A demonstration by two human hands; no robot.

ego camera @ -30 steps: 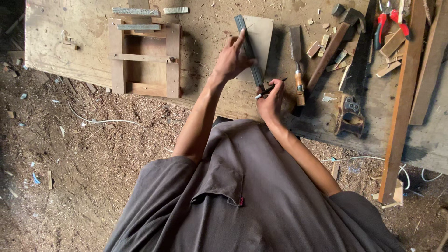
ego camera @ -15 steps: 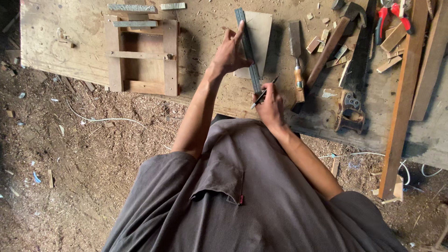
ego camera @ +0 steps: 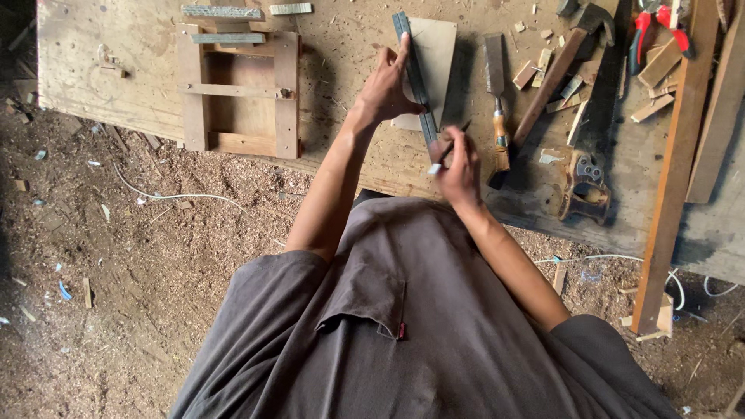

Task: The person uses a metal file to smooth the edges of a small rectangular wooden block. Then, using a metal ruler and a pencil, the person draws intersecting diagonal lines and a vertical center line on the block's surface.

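Observation:
A long metal ruler [ego camera: 414, 70] lies across a small light wooden board [ego camera: 436, 54] on the workbench. My left hand [ego camera: 386, 89] presses flat on the ruler and board, fingers spread. My right hand [ego camera: 459, 163] grips a dark pencil [ego camera: 450, 145] with its tip at the ruler's near end, by the bench edge.
A wooden frame [ego camera: 237, 93] sits to the left on the plank bench [ego camera: 116, 46]. To the right lie a wood-handled chisel [ego camera: 497, 85], a hammer [ego camera: 563, 62], a hand saw [ego camera: 586, 178], red pliers [ego camera: 656, 27], offcuts and long battens [ego camera: 675, 155]. Sawdust floor below.
My right hand with the pencil has slid slightly toward the ruler's near end. My left hand keeps pressing the ruler in place.

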